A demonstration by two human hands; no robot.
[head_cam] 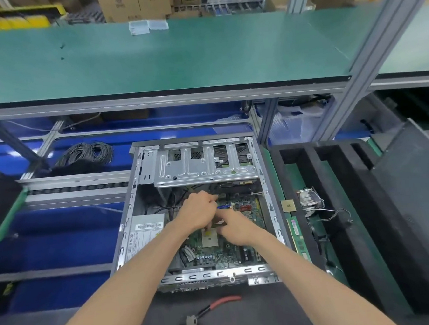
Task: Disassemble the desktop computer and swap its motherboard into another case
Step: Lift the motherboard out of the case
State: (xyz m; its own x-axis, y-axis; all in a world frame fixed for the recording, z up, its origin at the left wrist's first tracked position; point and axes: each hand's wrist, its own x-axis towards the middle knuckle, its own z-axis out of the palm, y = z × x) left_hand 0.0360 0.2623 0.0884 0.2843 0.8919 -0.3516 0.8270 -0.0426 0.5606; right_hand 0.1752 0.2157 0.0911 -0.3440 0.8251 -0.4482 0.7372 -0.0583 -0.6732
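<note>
An open desktop case (127,225) lies on its side in front of me, its green motherboard (221,252) still inside. Both hands reach into it over the board. My left hand (199,211) is curled, fingertips pinching something small near the top of the board. My right hand (235,230) lies just below it, fingers curled round a small dark part that my hands mostly hide. The bare CPU socket (209,239) shows just under my hands. A metal drive cage (203,165) spans the case's far end. A grey power supply (145,232) sits at the case's left.
Red-handled pliers (207,313) lie on the dark mat near me. To the right, a black foam tray (336,205) holds a heatsink with fan cable (310,200), a CPU chip (288,205) and RAM sticks (298,237). A cable coil (85,155) lies far left. A green shelf (151,58) overhangs.
</note>
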